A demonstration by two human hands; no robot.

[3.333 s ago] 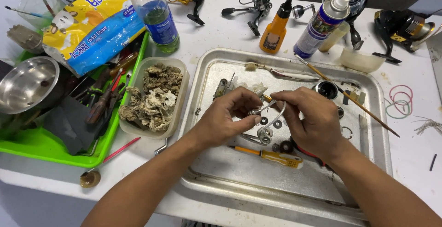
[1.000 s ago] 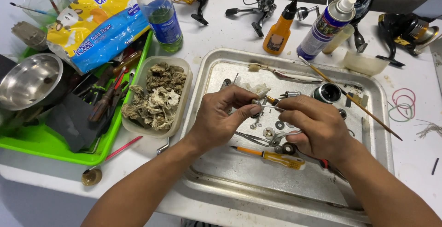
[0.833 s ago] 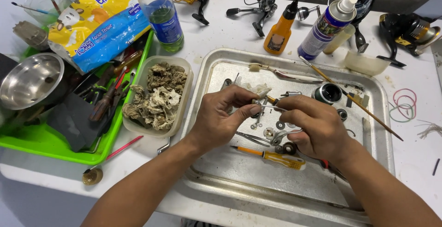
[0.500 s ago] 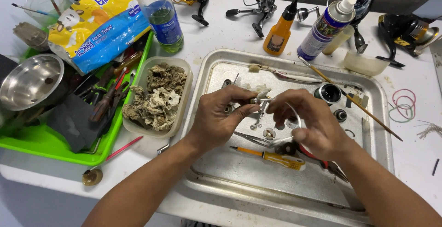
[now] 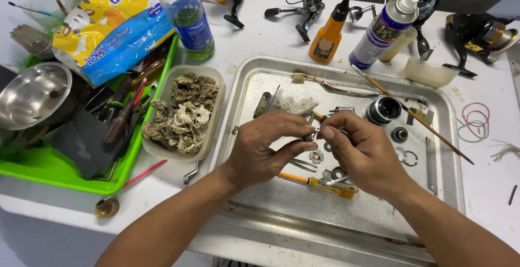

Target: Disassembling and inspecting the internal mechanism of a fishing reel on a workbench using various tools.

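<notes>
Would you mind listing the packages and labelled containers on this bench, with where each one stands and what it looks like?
Tissue pack: far left, lying above the green tray; soft plastic, blue, yellow and white.
Plastic bottle: top, beside the pack; clear, blue label, greenish liquid.
Orange bottle: behind the metal tray; black nozzle, dark label.
Spray can: right of the orange bottle; white cap, purple multicoloured label.
No signs or screens.

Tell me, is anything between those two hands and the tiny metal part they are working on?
Nothing visible: the left hand and right hand both pinch the small metal part directly, above the dented metal tray.
</notes>
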